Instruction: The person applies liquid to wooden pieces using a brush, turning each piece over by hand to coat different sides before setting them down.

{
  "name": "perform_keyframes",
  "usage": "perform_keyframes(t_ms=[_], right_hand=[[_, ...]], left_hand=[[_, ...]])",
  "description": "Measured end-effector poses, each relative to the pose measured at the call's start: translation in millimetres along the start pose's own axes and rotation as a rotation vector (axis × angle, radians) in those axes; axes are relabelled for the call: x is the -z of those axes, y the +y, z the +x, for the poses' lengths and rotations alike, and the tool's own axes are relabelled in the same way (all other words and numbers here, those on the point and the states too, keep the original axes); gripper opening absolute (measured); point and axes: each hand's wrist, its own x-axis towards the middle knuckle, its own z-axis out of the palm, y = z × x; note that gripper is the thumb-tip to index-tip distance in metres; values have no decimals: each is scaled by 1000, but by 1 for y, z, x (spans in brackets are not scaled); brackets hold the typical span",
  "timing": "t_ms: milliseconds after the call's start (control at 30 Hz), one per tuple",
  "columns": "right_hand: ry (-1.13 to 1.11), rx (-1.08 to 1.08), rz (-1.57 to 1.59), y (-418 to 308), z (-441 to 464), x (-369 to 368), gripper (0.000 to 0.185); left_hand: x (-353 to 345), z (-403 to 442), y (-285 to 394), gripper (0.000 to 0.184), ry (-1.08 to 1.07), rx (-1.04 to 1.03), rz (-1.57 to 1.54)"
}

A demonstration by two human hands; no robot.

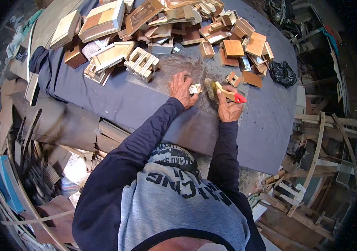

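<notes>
My left hand [181, 90] is closed around a small light wooden block [195, 88] at the middle of the table. To its right, my right hand [230, 106] grips a brush [226, 93] with a yellow handle and a red tip. The brush's dark bristles point left, toward the block, with a gap between them. Both hands are over a worn, stained board [161, 71] on the table. Just above my right hand lies a small wooden piece [232, 78] with an opening in it. A slatted wooden block [142, 64] stands to the left of my left hand.
Wooden boxes and offcuts [157, 21] are heaped along the table's far side. A black plastic bag [282, 74] lies at the right. Dark cloth [103, 98] covers the table's left part. Scrap wood [312, 167] is piled beyond the right edge, and more scrap at the lower left.
</notes>
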Motion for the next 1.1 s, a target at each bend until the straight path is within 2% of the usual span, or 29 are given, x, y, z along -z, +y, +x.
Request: perform_keyframes(t_ms=[100, 133, 200, 333, 467, 867, 933, 1000, 1067, 1100], right_hand=[[-106, 220, -11, -11, 2, 2, 15], [-106, 221, -10, -13, 3, 1, 15], [-223, 353, -190, -15, 2, 0, 17], [-233, 310, -131, -7, 5, 0, 19], [-277, 236, -100, 1, 8, 2, 20], [-394, 274, -77, 0, 31, 15, 21], [-407, 374, 12, -6, 38, 12, 21], [-437, 367, -17, -13, 38, 9, 21], [-550, 394, -282, -17, 37, 4, 22], [-510, 405, -315, -17, 38, 4, 22]], left_hand=[[-3, -6, -6, 48, -32, -15, -42], [-3, -6, -5, 48, -32, -14, -41], [-1, -11, -2, 45, 2, -46, -41], [7, -19, -2, 46, 36, -3, -92], [9, -20, -9, 41, 108, -48, -125], [8, -25, -12, 34, 134, 9, -162], [8, -27, -13, 34, 130, 30, -169], [7, -26, -15, 35, 115, 47, -165], [6, -26, -17, 35, 122, 48, -154], [5, -26, -17, 36, 127, 49, -145]])
